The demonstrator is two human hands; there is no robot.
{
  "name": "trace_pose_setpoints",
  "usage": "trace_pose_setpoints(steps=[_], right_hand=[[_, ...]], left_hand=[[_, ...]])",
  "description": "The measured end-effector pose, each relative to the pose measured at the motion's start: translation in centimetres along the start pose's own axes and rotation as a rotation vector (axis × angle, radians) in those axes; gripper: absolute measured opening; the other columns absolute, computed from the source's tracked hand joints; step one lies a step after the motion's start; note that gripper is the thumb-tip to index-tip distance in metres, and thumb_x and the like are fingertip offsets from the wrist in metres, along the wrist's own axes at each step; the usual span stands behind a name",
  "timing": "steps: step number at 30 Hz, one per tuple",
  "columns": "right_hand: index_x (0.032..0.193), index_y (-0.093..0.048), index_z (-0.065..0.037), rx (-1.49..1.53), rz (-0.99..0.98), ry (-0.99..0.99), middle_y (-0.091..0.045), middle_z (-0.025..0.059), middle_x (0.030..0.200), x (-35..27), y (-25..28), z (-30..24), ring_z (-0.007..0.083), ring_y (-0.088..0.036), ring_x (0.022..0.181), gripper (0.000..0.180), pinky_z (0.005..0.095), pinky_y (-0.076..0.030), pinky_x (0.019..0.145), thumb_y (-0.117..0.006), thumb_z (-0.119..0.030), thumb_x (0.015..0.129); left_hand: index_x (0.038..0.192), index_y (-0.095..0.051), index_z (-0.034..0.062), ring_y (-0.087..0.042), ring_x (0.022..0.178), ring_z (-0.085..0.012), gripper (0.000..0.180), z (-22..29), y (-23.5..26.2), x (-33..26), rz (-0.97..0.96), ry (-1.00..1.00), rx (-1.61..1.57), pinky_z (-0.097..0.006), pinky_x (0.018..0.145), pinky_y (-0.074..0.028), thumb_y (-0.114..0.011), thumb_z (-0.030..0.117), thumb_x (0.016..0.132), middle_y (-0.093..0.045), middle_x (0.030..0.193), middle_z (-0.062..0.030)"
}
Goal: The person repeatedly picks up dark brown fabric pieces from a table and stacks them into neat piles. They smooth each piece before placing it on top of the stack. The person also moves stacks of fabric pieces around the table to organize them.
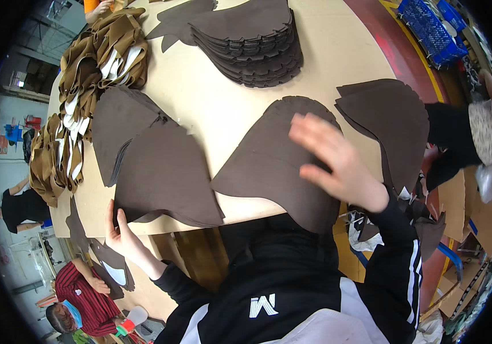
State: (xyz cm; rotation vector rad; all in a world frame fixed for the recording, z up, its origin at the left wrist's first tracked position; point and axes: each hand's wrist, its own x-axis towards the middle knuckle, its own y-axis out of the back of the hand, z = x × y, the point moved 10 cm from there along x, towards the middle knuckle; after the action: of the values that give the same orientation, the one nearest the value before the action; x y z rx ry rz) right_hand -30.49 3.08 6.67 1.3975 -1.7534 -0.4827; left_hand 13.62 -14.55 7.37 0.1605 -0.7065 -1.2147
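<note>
Left hand (121, 236) fingertips hidden under brown piece (166, 175) (right hand (338, 160) blurred).

left hand (118, 234) curls at the edge, right hand (333, 159) lies flat, fingers (309, 127) spread, seemingly blurred.

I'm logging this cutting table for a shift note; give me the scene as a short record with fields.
Surface: pale tabletop
Left hand: left hand at the near edge of a dark brown fan-shaped cut fabric pile
Right hand: right hand, fingers spread, on the middle dark brown fan-shaped piece
Far side: tall stack of dark brown cut pieces
Left edge: olive-brown and white fabric bundles
Right: blue plastic crate
</note>
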Motion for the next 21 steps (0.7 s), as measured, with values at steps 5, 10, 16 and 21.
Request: trace_pose_setpoints(steps=[5, 10, 16, 21], right_hand=[[0.154, -0.040, 0.000, -0.453, -0.196, -0.044, -0.036, 0.0177, 0.164, 0.2, -5.5, 2.1, 0.0298, -0.033, 0.153, 0.087, 0.0578, -0.016, 0.125, -0.057, -0.062, 0.096], [0.154, -0.042, -0.003, -0.311, -0.357, 0.106, -0.035, 0.0146, 0.165, -2.7, -8.8, -2.7, 0.0250, -0.034, 0.152, 0.094, 0.0559, -0.018, 0.125, -0.063, -0.066, 0.088], [0.152, -0.048, -0.006, -0.254, -0.376, 0.131, -0.043, 0.0084, 0.161, -3.9, -7.9, -3.0, 0.0190, -0.039, 0.149, 0.085, 0.0483, -0.023, 0.125, -0.068, -0.057, 0.087], [0.149, -0.048, -0.001, -0.461, -0.240, 0.009, -0.044, 0.0137, 0.159, -2.6, -5.3, -0.9, 0.0240, -0.042, 0.148, 0.089, 0.0504, -0.027, 0.123, -0.070, -0.058, 0.084]], left_hand=[[0.137, -0.064, 0.0034, -0.054, 0.135, -0.0260, 0.041, 1.7, -3.9, -1.7, -0.147, 0.016, 0.020, -0.041, 0.117, -0.038, -0.068, 0.010, 0.097, -0.060, 0.146, -0.0128], [0.139, -0.062, 0.0033, -0.036, 0.151, -0.0377, 0.053, 8.9, -16.4, -10.6, -0.764, -0.410, 0.326, -0.053, 0.125, -0.023, -0.075, 0.020, 0.090, -0.050, 0.155, -0.0162], [0.139, -0.063, 0.0040, -0.038, 0.150, -0.0368, 0.055, 9.7, -17.7, -12.5, -0.831, -0.397, 0.269, -0.054, 0.125, -0.023, -0.077, 0.021, 0.089, -0.051, 0.155, -0.0131], [0.136, -0.065, 0.0029, -0.052, 0.136, -0.0345, 0.057, 9.6, -16.4, -12.7, -0.811, -0.362, 0.227, -0.044, 0.113, -0.041, -0.082, 0.016, 0.083, -0.058, 0.146, -0.0137]])
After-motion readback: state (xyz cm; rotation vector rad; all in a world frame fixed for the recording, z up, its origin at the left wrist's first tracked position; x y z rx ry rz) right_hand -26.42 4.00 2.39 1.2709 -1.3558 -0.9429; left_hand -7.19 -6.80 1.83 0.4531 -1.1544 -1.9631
